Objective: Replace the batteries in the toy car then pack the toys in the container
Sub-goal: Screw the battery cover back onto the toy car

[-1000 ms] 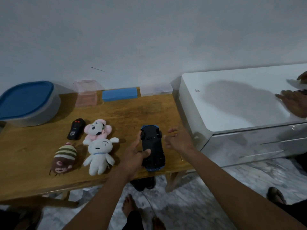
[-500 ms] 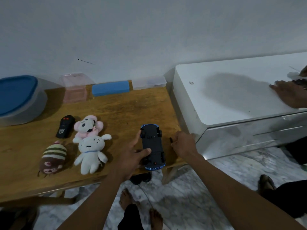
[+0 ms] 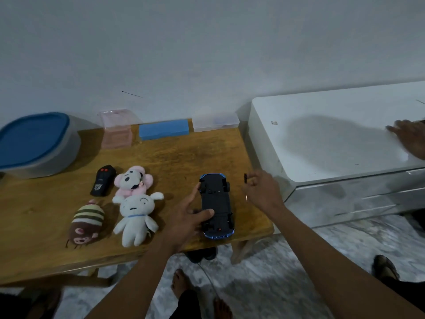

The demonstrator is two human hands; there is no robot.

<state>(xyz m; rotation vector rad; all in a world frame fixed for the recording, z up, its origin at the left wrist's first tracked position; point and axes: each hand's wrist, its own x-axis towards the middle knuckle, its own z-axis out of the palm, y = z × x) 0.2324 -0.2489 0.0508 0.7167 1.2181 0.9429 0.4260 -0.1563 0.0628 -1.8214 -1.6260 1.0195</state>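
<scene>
A black and blue toy car (image 3: 216, 203) lies upside down near the front right of the wooden table (image 3: 172, 162). My left hand (image 3: 188, 217) grips its left side, thumb across the underside. Just right of the car, my right hand (image 3: 262, 189) pinches a small screwdriver (image 3: 245, 178) with a black handle, its thin shaft pointing down. To the left lie a black remote control (image 3: 102, 184), a pink plush (image 3: 133, 180), a white plush (image 3: 134, 217) and a striped brown plush (image 3: 86, 223). A grey container with a blue lid (image 3: 34, 143) stands at the far left.
Along the wall stand a pink clear box (image 3: 117, 132), a blue box (image 3: 163, 129) and a clear flat box (image 3: 215, 122). A white cabinet (image 3: 333, 139) adjoins the table's right edge; another person's hand (image 3: 411, 139) rests on it. Bare feet and sandals are on the marble floor below.
My right hand has risen from the table edge beside the car and now holds the small screwdriver. My left hand keeps its grip on the car.
</scene>
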